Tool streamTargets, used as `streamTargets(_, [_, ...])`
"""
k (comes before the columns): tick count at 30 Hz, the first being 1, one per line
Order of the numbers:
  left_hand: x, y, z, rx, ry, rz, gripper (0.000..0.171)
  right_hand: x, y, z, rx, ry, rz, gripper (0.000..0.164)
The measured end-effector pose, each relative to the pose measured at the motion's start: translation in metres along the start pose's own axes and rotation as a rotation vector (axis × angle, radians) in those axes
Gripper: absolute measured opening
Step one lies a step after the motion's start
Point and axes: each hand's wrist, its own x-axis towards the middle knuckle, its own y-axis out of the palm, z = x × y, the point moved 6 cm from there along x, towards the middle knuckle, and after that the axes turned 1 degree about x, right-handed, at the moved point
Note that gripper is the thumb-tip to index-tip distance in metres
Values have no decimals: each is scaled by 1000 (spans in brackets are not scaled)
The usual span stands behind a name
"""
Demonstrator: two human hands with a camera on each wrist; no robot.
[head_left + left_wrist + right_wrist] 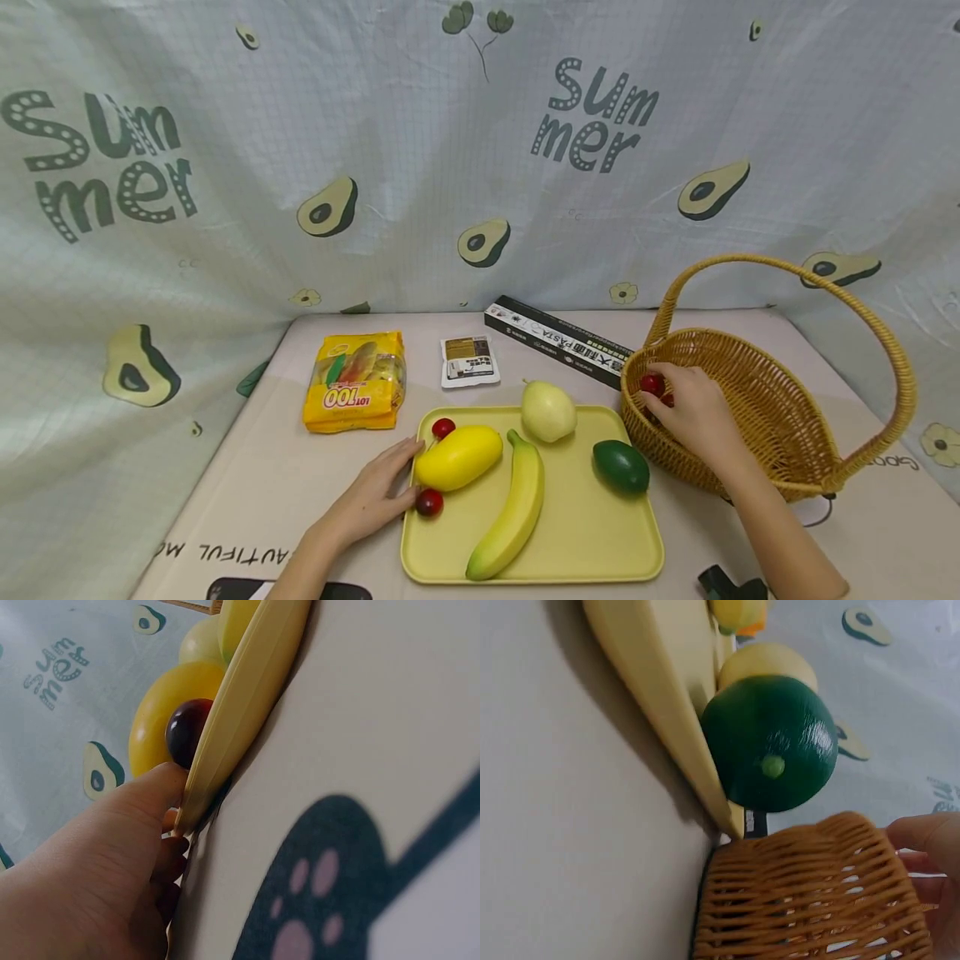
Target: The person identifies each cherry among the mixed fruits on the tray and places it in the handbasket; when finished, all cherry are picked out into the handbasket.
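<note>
In the head view my left hand (pixel 371 492) rests at the left rim of a yellow tray (pixel 585 567), its thumb beside a dark red cherry (pixel 429 502). On the tray lie a yellow mango (pixel 459 458), another cherry (pixel 443 428), a banana (pixel 517 508), a pale green pear (pixel 548 412) and a dark green avocado (pixel 621 467). My right hand (pixel 693 408) reaches over the left side of a wicker basket (pixel 757 375) and pinches red cherries (pixel 652 384) between thumb and fingers. The basket wall hides most of those fingers in the right wrist view.
A yellow snack bag (pixel 356 383) lies behind the tray at left. A small white packet (pixel 469 361) and a long black pasta box (pixel 558 340) lie at the back. The basket's tall handle (pixel 892 350) arches over its right side. Near the front edge lies a dark object (pixel 731 583).
</note>
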Motion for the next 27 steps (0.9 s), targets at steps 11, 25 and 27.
streamTargets(11, [1,-1,0,2,0,-10,57,1,8,-28,-24,92,133,40])
streamTargets(25, [0,0,0,-7,1,3,58,-14,16,-42,-2,88,244,32])
streamTargets(27, [0,0,0,-6,1,1,58,-16,17,-44,-5,92,256,32])
